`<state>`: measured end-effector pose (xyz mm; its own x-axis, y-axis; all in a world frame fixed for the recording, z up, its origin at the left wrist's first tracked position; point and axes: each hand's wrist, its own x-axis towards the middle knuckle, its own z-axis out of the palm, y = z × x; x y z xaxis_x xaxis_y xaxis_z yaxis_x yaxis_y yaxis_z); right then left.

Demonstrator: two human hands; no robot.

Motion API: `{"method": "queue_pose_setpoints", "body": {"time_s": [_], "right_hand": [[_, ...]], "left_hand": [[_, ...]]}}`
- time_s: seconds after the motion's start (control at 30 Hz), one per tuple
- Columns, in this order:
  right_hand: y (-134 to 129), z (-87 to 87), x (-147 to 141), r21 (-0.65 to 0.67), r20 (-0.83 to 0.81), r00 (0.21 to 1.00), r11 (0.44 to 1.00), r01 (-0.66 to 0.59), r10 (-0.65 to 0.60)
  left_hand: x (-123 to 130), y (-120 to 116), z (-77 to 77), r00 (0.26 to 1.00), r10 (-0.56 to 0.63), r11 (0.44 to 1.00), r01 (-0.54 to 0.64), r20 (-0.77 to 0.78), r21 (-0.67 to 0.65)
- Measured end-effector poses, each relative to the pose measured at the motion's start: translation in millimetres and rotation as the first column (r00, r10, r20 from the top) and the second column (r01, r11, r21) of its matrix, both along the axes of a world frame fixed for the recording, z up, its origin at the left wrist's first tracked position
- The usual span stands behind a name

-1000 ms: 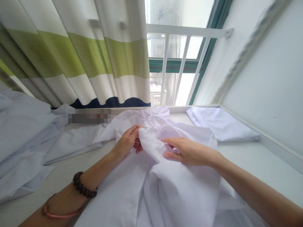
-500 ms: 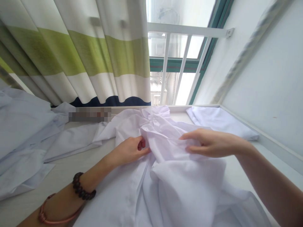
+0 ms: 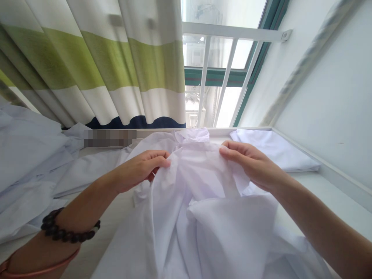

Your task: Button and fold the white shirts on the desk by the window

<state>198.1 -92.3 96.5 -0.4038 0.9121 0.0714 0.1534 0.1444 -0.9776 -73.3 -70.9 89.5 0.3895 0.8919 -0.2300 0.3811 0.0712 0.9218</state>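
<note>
A white shirt (image 3: 229, 228) with a collar at its far end lies spread out in front of me, its near part loosely bunched. My left hand (image 3: 145, 168) pinches the front edge of the shirt between thumb and fingers and lifts it off the surface. Opposite, my right hand (image 3: 244, 161) pinches another part of the same cloth, so the fabric stretches between the two hands. Dark beads (image 3: 66, 230) and a reddish bangle circle my left wrist and forearm.
To the left lies a heap of white garments (image 3: 26, 143). A folded white garment (image 3: 273, 149) rests in the far right corner, by the low rim. Behind hang a green and cream curtain (image 3: 116, 62) and a white railing (image 3: 226, 33) before the window.
Both hands have closed on the shirt and raised its front. The left hand moved left and up with the edge; the right moved slightly up, its fingers now pinched.
</note>
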Motion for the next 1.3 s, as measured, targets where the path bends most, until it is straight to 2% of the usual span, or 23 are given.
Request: {"method": "queue_pose_setpoints", "body": {"time_s": [0.13,0.23,0.37,0.5,0.57,0.67,0.77,0.87,1.03,1.2,1.3], "right_hand": [[-12,-16.4,-24,-0.042,0.009,0.977,0.976,-0.214,0.214],[-19,-41.9,-42,-0.045,0.053,0.937,0.938,-0.343,0.346],[-19,-73.9,-53,-0.022,0.079,0.928,0.932,-0.362,0.363],[-14,-84.3,-51,0.003,0.032,0.944,0.945,-0.328,0.328],[-10,-83.7,-48,0.018,0.009,0.958,0.958,-0.287,0.287],[-4,-82.2,-44,0.048,-0.003,0.977,0.976,-0.214,0.214],[1,-82.3,-40,0.055,0.013,0.981,0.979,-0.194,0.194],[2,-82.4,-38,0.072,0.048,0.971,0.969,-0.235,0.232],[0,-82.5,-37,0.011,-0.028,0.964,0.965,-0.263,0.264],[-2,-87.3,-38,0.072,-0.057,0.978,0.978,-0.198,0.202],[-3,-88.6,-40,0.106,-0.043,0.981,0.977,-0.185,0.191]], "left_hand": [[18,-13,-6.5,0.987,-0.126,0.985,0.136,0.097,-0.105],[28,-16,-21.3,0.95,-0.271,0.922,0.303,0.154,-0.243],[23,-10,-52.3,0.9,-0.378,0.821,0.434,0.215,-0.371],[15,-2,-73.7,0.831,-0.41,0.766,0.538,0.377,-0.353],[17,-2,-76.9,0.844,-0.35,0.807,0.492,0.408,-0.326],[26,-4,-78.4,0.912,-0.204,0.913,0.309,0.355,-0.268],[33,-6,-80.1,0.961,-0.138,0.956,0.193,0.238,-0.222],[35,-7,-80.8,0.966,-0.167,0.959,0.206,0.2,-0.195],[34,-7,-73.9,0.952,-0.114,0.953,0.186,0.286,-0.24],[31,-7,-63.0,0.951,-0.263,0.885,0.304,0.16,-0.352],[29,-8,-63.5,0.947,-0.251,0.892,0.307,0.2,-0.333]]}}
